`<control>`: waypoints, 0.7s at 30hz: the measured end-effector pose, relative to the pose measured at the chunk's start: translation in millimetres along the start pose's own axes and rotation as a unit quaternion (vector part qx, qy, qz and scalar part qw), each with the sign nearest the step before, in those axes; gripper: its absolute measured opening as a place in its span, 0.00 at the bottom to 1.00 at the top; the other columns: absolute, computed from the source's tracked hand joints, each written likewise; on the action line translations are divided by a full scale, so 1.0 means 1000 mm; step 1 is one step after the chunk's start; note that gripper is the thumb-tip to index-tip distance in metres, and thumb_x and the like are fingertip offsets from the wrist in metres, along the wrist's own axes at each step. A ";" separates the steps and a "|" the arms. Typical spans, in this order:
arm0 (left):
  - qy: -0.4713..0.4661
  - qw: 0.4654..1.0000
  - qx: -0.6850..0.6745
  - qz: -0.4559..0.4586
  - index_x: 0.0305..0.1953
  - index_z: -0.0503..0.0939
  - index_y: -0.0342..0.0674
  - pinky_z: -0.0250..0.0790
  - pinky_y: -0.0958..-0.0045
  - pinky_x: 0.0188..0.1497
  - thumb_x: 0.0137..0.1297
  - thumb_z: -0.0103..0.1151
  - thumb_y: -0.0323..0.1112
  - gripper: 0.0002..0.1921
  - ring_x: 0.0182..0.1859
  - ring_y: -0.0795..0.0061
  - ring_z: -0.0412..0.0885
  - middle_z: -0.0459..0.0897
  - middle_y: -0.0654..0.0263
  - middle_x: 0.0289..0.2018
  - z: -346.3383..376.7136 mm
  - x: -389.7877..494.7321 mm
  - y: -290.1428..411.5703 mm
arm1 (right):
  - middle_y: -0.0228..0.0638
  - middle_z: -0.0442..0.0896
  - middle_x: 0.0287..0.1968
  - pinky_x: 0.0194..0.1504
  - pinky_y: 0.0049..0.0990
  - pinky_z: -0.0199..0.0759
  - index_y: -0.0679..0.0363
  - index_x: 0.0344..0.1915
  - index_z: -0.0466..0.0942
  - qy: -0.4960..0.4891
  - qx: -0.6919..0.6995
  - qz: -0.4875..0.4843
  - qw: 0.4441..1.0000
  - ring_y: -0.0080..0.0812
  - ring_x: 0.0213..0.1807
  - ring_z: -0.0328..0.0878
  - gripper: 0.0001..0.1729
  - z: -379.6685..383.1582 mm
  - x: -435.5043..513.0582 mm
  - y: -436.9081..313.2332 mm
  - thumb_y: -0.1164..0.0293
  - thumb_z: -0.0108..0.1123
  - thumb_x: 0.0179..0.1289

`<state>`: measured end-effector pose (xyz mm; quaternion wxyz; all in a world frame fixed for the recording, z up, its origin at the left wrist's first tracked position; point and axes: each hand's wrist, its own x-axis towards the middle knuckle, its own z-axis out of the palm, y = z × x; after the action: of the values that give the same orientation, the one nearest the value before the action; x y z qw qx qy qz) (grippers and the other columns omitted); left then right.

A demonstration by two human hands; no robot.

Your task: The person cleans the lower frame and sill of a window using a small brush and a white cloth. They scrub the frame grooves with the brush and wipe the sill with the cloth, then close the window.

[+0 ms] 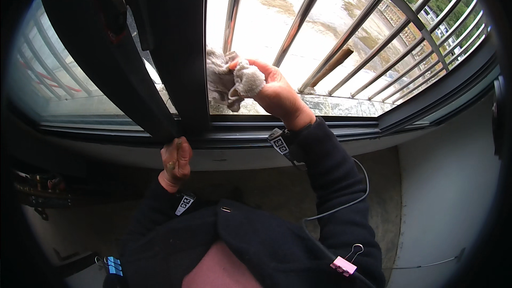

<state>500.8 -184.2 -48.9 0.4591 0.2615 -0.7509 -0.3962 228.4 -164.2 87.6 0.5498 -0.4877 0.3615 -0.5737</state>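
A crumpled, dirty light-grey cloth (250, 79) is pinched in my right hand (278, 94). That hand reaches over the sill through the open part of a sliding window, just inside the metal bars. Part of the cloth hangs to the left beside the dark sash frame (182, 48). My left hand (176, 162) is curled against the sill's inner edge, below the foot of the sash. Its fingertips are turned away from view, so whether it grips anything is unclear. Brownish marks show on its skin.
Shiny metal bars (306, 10) stand outside the window track (240, 131). A brown wooden stick (332, 66) leans among them. At left is a glass pane (76, 76). A grey cable (366, 186) runs along my right sleeve. A pale wall (444, 184) rises at right.
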 end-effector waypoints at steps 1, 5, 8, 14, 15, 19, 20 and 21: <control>-0.002 1.000 -0.007 -0.004 0.23 0.67 0.38 0.57 0.66 0.20 0.73 0.44 0.33 0.17 0.16 0.64 0.69 0.67 0.64 0.15 -0.001 0.000 0.001 | 0.33 0.79 0.49 0.50 0.25 0.76 0.65 0.54 0.76 0.001 0.006 0.000 1.000 0.25 0.46 0.80 0.18 -0.003 -0.004 0.001 0.77 0.63 0.64; -0.012 0.999 0.003 0.042 0.23 0.67 0.38 0.57 0.66 0.20 0.73 0.45 0.33 0.17 0.16 0.64 0.68 0.66 0.64 0.15 -0.003 0.003 0.002 | 0.34 0.79 0.54 0.60 0.26 0.69 0.64 0.58 0.76 -0.005 -0.107 0.049 0.993 0.25 0.58 0.75 0.22 -0.015 -0.016 0.002 0.79 0.60 0.63; -0.012 0.999 -0.015 0.047 0.24 0.67 0.38 0.57 0.66 0.20 0.73 0.45 0.33 0.16 0.17 0.64 0.68 0.66 0.64 0.16 -0.003 0.002 0.000 | 0.38 0.78 0.61 0.64 0.29 0.66 0.57 0.64 0.73 -0.022 -0.272 0.125 0.954 0.31 0.61 0.74 0.30 -0.023 -0.027 0.001 0.78 0.58 0.59; -0.011 0.999 -0.012 0.050 0.25 0.68 0.37 0.58 0.66 0.21 0.73 0.46 0.32 0.14 0.17 0.64 0.68 0.66 0.64 0.16 -0.002 0.001 -0.001 | 0.48 0.83 0.49 0.56 0.37 0.73 0.59 0.56 0.78 0.077 -0.599 0.069 0.794 0.48 0.53 0.80 0.24 -0.027 -0.052 -0.026 0.72 0.59 0.58; -0.012 0.999 -0.012 0.047 0.26 0.68 0.37 0.58 0.67 0.21 0.73 0.46 0.32 0.14 0.17 0.65 0.68 0.67 0.64 0.16 -0.002 0.001 -0.001 | 0.49 0.84 0.46 0.53 0.38 0.75 0.60 0.55 0.78 0.089 -0.606 0.092 0.785 0.49 0.50 0.81 0.23 -0.025 -0.056 -0.030 0.68 0.61 0.59; -0.011 0.999 -0.023 0.037 0.25 0.68 0.37 0.58 0.68 0.20 0.72 0.46 0.32 0.14 0.16 0.66 0.68 0.67 0.64 0.16 -0.002 0.002 0.003 | 0.47 0.85 0.34 0.36 0.36 0.77 0.64 0.50 0.80 0.077 -0.717 0.087 0.687 0.45 0.34 0.84 0.27 -0.001 -0.058 -0.016 0.52 0.63 0.63; -0.013 0.999 -0.021 0.045 0.25 0.68 0.37 0.58 0.68 0.20 0.73 0.46 0.32 0.14 0.16 0.66 0.67 0.67 0.64 0.16 -0.002 0.002 0.003 | 0.48 0.84 0.33 0.36 0.38 0.77 0.65 0.45 0.79 0.057 -0.740 0.092 0.664 0.47 0.34 0.84 0.28 0.006 -0.056 -0.007 0.49 0.62 0.62; -0.018 0.999 -0.031 0.037 0.25 0.68 0.37 0.58 0.68 0.20 0.73 0.46 0.32 0.15 0.16 0.67 0.67 0.67 0.64 0.16 -0.002 0.003 0.003 | 0.49 0.84 0.32 0.36 0.39 0.77 0.66 0.41 0.79 0.038 -0.762 0.096 0.639 0.49 0.35 0.83 0.31 0.011 -0.054 0.002 0.45 0.62 0.62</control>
<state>501.8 -185.7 -44.5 0.4682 0.2118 -0.7553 -0.4066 234.9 -110.5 79.7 0.0212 -0.6741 0.7362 -0.0570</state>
